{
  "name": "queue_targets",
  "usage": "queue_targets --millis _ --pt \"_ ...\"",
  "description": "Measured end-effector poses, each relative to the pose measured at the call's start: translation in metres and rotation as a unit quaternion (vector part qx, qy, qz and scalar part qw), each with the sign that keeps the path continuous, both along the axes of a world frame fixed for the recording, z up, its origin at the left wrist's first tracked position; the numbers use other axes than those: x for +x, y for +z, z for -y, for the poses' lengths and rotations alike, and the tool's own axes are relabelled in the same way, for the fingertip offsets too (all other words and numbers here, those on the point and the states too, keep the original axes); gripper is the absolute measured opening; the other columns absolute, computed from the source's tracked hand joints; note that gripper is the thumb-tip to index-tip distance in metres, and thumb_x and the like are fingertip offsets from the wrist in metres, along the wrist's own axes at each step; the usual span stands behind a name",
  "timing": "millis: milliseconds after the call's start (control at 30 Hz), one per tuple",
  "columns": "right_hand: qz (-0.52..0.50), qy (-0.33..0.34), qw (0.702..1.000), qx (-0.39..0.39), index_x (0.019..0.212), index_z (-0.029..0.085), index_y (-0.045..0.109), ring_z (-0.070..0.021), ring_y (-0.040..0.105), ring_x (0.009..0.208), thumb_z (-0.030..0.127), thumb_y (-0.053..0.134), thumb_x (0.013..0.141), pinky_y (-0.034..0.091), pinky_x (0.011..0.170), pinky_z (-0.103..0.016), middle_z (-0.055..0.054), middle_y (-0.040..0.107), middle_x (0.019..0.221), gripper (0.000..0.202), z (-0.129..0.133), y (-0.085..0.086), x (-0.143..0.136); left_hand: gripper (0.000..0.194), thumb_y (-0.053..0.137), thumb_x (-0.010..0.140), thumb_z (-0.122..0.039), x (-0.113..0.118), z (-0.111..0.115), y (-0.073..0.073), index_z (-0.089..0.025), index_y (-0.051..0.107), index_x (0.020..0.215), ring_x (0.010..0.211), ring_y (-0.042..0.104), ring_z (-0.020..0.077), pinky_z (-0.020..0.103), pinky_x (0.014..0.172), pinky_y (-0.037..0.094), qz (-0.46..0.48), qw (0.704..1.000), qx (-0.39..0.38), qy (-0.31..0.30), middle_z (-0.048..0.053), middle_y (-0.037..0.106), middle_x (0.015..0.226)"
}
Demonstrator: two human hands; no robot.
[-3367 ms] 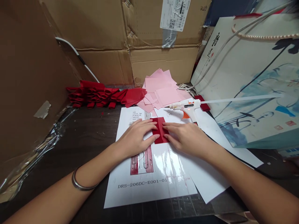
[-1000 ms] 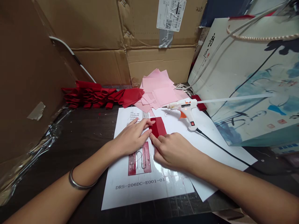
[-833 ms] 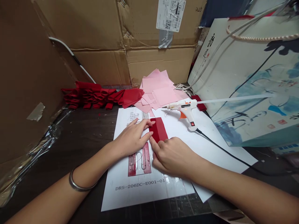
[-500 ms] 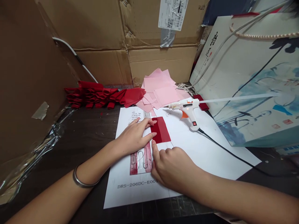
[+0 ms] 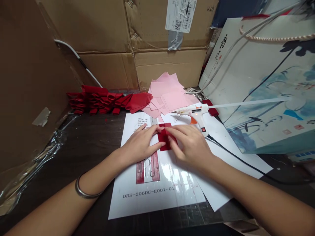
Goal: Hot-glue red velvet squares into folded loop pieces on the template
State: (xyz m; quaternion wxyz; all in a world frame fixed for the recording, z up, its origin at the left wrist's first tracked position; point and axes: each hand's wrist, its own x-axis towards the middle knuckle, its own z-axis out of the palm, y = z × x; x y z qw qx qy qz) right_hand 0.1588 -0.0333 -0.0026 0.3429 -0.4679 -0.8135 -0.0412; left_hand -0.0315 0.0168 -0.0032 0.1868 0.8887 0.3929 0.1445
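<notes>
A small red sheet point(image 5: 164, 144), paper or cloth, lies on the white printed page between both hands. My left hand point(image 5: 140, 141) presses its left edge, with curled fingertips at the top and the thumb lower down. From the right, my right hand point(image 5: 190, 142) grips the same sheet, index fingertip near its upper part and thumb lower. The fingers hide the sheet's right side, so I cannot tell how it is folded. Below my left hand, a pink-and-white printed strip pattern point(image 5: 155, 167) shows on the page.
A white glue gun point(image 5: 197, 114) with a clear stick and black cord point(image 5: 228, 157) stands behind my right hand. Pink sheets point(image 5: 169, 90) and folded red pieces point(image 5: 98, 100) lie at the back. Cardboard boxes point(image 5: 103, 68) and a painted paper bag point(image 5: 258, 98) enclose the table.
My right hand has moved up and away from beside the strip pattern onto the red sheet, covering its right part. The left hand stays in place.
</notes>
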Motion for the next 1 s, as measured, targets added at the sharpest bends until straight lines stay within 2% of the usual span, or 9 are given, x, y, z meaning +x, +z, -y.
queue_targets --millis 67,133,233,367,567,633,800,867,1000 --pt "0.038 -0.009 0.999 -0.027 0.113 0.014 0.068 -0.0241 0.063 0.104 0.014 0.047 0.088 0.044 0.091 -0.039 -0.008 0.072 0.113 0.033 -0.008 -0.004 0.005 0.037 0.058 0.090 -0.039 0.000 0.001 0.001 -0.021 0.049 0.122 0.116 0.059 0.0250 0.051 0.114 0.031 -0.007 1.000 -0.001 0.002 0.006 0.064 0.126" --pt "0.084 -0.028 0.994 -0.064 0.115 0.014 0.068 -0.0279 0.061 0.111 0.016 0.046 0.090 0.042 0.095 -0.043 -0.008 0.071 0.117 0.034 -0.011 -0.008 0.007 0.038 0.057 0.091 -0.038 0.000 0.002 0.003 -0.022 0.048 0.124 0.119 0.057 0.0255 0.052 0.114 0.030 -0.009 1.000 -0.007 0.002 0.006 0.062 0.129" --pt "0.130 -0.052 0.984 -0.112 0.113 0.014 0.069 -0.0324 0.061 0.110 0.022 0.043 0.092 0.041 0.093 -0.048 -0.010 0.073 0.113 0.034 -0.011 -0.010 0.007 0.037 0.055 0.092 -0.037 0.000 0.003 0.003 -0.023 0.049 0.125 0.123 0.055 0.0262 0.052 0.113 0.030 -0.006 1.000 -0.015 0.000 0.006 0.060 0.133" --pt "0.146 -0.057 0.977 -0.142 0.114 0.014 0.069 -0.0345 0.059 0.112 0.024 0.041 0.094 0.039 0.092 -0.049 -0.010 0.071 0.116 0.036 -0.010 -0.007 0.006 0.040 0.054 0.092 -0.038 -0.001 0.003 0.003 -0.023 0.047 0.129 0.124 0.054 0.0269 0.052 0.113 0.030 -0.005 1.000 -0.019 0.003 0.007 0.058 0.136" --pt "0.134 -0.053 0.980 -0.137 0.109 0.017 0.070 -0.0294 0.063 0.097 0.023 0.045 0.092 0.039 0.087 -0.045 -0.009 0.074 0.105 0.030 -0.011 -0.001 0.010 0.043 0.058 0.090 -0.039 0.000 0.004 0.007 -0.024 0.046 0.128 0.122 0.056 0.0265 0.051 0.113 0.030 -0.003 1.000 -0.027 0.001 0.007 0.059 0.134" --pt "0.116 -0.023 0.985 -0.128 0.107 0.018 0.071 -0.0252 0.063 0.090 0.020 0.048 0.091 0.040 0.083 -0.042 -0.007 0.074 0.104 0.029 -0.012 0.001 0.011 0.043 0.060 0.089 -0.039 0.000 0.004 0.009 -0.024 0.047 0.126 0.121 0.057 0.0260 0.050 0.113 0.031 -0.003 0.999 -0.032 0.000 0.007 0.061 0.132" --pt "0.089 0.123 0.980 -0.129 0.103 0.018 0.073 -0.0209 0.055 0.086 0.011 0.046 0.089 0.043 0.077 -0.034 -0.004 0.073 0.107 0.032 -0.012 0.000 0.011 0.042 0.062 0.088 -0.042 -0.001 0.003 0.011 -0.021 0.048 0.121 0.119 0.058 0.0258 0.049 0.112 0.033 -0.020 0.999 -0.035 0.002 0.008 0.062 0.128" --pt "0.092 0.145 0.976 -0.135 0.101 0.017 0.074 -0.0214 0.053 0.089 0.009 0.045 0.088 0.044 0.077 -0.033 -0.004 0.073 0.105 0.033 -0.012 -0.002 0.010 0.044 0.062 0.087 -0.044 -0.002 0.002 0.009 -0.021 0.048 0.123 0.120 0.057 0.0260 0.048 0.112 0.034 -0.020 0.999 -0.027 -0.002 0.008 0.062 0.128" --pt "0.105 0.143 0.974 -0.144 0.097 0.019 0.075 -0.0224 0.051 0.090 0.010 0.046 0.089 0.043 0.078 -0.035 -0.004 0.073 0.095 0.031 -0.012 -0.002 0.009 0.056 0.067 0.081 -0.052 -0.006 0.000 0.005 -0.023 0.049 0.125 0.123 0.055 0.0283 0.048 0.108 0.039 -0.001 1.000 -0.010 0.004 0.008 0.059 0.134"
